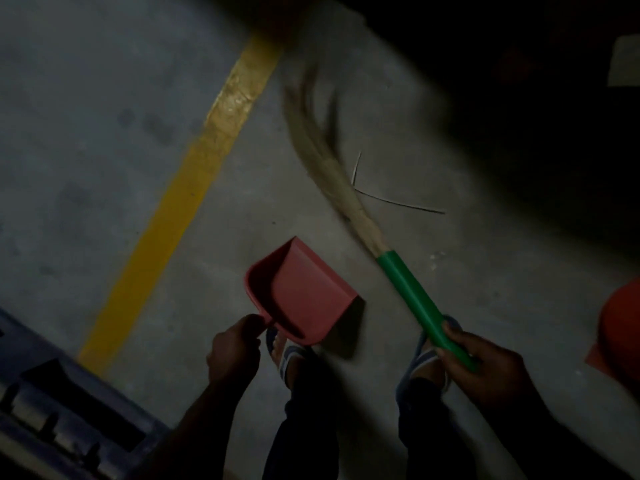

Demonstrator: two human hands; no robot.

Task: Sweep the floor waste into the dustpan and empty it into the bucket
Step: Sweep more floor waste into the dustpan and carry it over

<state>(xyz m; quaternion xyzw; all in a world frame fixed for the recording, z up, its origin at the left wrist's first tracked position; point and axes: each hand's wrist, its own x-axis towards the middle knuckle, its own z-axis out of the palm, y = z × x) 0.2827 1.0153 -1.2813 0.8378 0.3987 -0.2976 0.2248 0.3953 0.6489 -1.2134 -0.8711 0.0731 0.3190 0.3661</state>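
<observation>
L hand (233, 344) clenched on dustpan (304, 289) handle, pan by L foot, open side twd broom (398, 275). R hand (485, 365) grasps broom's green grip; bristles blurred, near yellow line (194, 174). Thin straws (398, 201) lie on floor (104, 98) just R of bristles, apart from pan

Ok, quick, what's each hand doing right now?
Left hand: closed, gripping the dustpan by its handle.
Right hand: closed, gripping the broom by its green handle.

Yellow floor stripe (194, 161), blue slotted crate (52, 393) lower left, pale sheet (625, 62)
</observation>
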